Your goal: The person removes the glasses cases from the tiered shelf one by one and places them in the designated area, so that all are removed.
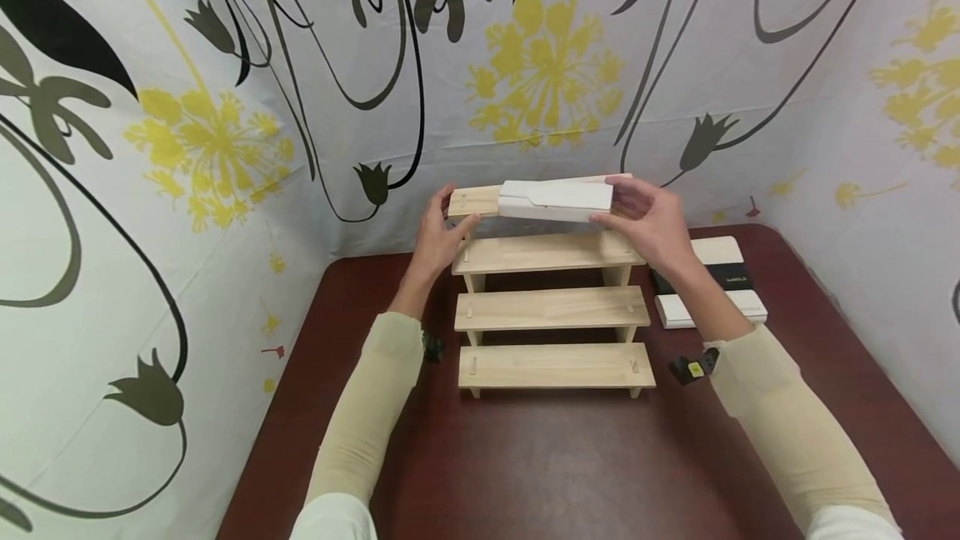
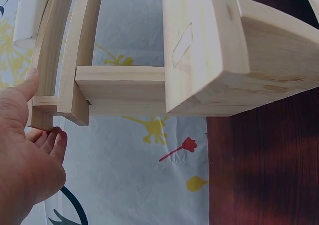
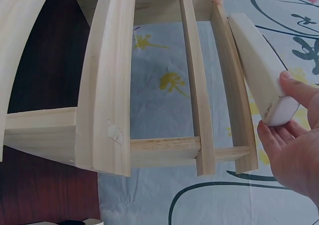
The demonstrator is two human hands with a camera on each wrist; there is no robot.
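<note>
A pale wooden tiered display stand (image 1: 553, 307) with several step-like shelves stands on the table. On its top shelf (image 1: 474, 202) lies a long white box (image 1: 555, 199), its left part along the plank. My left hand (image 1: 437, 242) grips the left end of that top shelf, thumb on the near side and fingertips curled round the end, as the left wrist view shows with the hand (image 2: 30, 150) at the plank. My right hand (image 1: 651, 219) holds the right end of the white box, thumb on one face and fingers beneath it in the right wrist view (image 3: 294, 130).
Right of the stand, white boxes (image 1: 716, 250) with a black item (image 1: 727, 277) between them lie on the dark red table (image 1: 555, 457). Patterned cloth (image 1: 450, 107) hangs close behind the stand and along both sides. A small black device (image 1: 693, 367) sits at the right wrist.
</note>
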